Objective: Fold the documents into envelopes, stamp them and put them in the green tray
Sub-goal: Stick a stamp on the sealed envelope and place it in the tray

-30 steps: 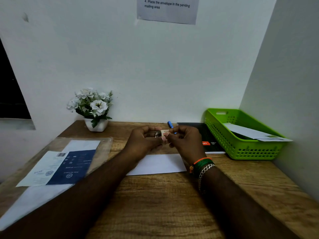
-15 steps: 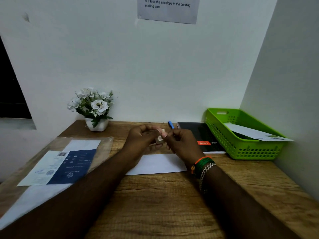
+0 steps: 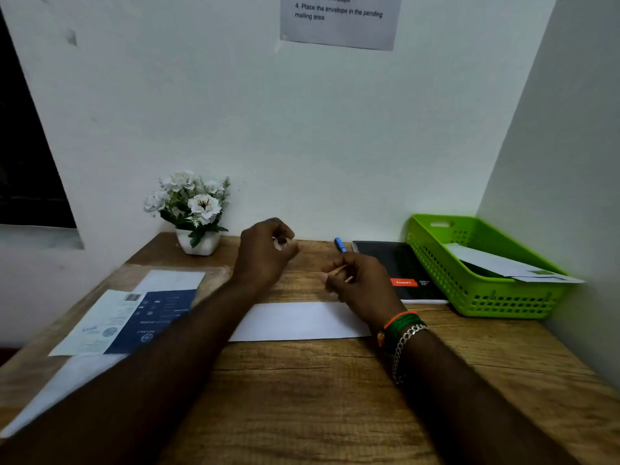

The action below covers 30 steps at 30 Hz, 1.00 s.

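L hand point(image 3: 265, 253) fingers pinch a small whitish bit point(image 3: 280, 244), R hand point(image 3: 360, 285) fingers pinch a thin stamp point(image 3: 337, 270) above white envelope point(image 3: 298, 320) on bench point(image 3: 318, 397), near green tray point(image 3: 483, 290).

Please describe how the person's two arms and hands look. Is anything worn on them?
Both forearms are bare, with no sleeves in view. The left hand and its wrist carry nothing that can be seen. The right hand has ornaments at the wrist: an orange thread band, a bundle of green threads beside it, and a silver chain bracelet with linked loops. No rings or gloves are visible.
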{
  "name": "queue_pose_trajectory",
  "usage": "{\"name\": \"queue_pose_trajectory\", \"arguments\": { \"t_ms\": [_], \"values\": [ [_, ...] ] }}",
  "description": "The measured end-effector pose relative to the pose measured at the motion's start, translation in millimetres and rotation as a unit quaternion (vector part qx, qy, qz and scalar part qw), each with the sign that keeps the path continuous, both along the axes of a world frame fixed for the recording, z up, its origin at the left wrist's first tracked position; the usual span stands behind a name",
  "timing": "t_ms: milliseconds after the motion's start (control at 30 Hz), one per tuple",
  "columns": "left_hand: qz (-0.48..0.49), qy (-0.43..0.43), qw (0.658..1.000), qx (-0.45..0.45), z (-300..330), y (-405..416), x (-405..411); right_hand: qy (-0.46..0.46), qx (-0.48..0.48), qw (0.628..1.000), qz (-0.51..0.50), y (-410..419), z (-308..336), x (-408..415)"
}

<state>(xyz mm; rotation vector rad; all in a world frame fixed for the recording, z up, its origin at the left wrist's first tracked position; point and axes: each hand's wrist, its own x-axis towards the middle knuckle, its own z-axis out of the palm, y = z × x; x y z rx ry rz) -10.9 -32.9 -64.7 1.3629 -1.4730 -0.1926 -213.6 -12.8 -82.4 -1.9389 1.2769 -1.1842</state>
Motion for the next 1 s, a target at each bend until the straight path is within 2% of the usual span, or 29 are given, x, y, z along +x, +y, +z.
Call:
{"name": "queue_pose_trajectory", "arguments": {
  "t_ms": [100,167,333,400,500,633,700,800,900,1000],
  "values": [
    [0.004,-0.149,0.985,0.092,-3,-24,14,0.044,-0.030,0.998,-0.026,0,-1,-2],
    [-0.006,-0.182,0.972,0.151,-8,-37,19,0.067,-0.043,0.996,-0.033,0,-1,-3],
    [-0.046,-0.174,0.967,0.179,-13,-39,21,0.087,-0.065,0.993,-0.054,1,4,-9],
    [-0.045,-0.160,0.975,0.148,-5,-26,24,0.082,-0.064,0.993,-0.058,2,5,-11],
    [-0.012,-0.195,0.975,0.109,23,9,51,0.088,-0.074,0.992,-0.059,4,9,-12],
    [0.018,-0.157,0.958,0.238,43,91,129,0.132,-0.109,0.984,-0.044,9,13,-10],
    [0.073,-0.136,0.949,0.273,34,143,167,0.158,-0.120,0.980,-0.020,17,16,-7],
    [0.131,-0.064,0.954,0.262,9,220,194,0.194,-0.155,0.967,0.049,36,27,1],
    [0.073,-0.071,0.970,0.220,-20,267,201,0.212,-0.232,0.944,0.101,67,38,30],
    [0.006,-0.099,0.978,0.185,-35,275,198,0.216,-0.224,0.920,0.238,112,41,86]
  ]
}}
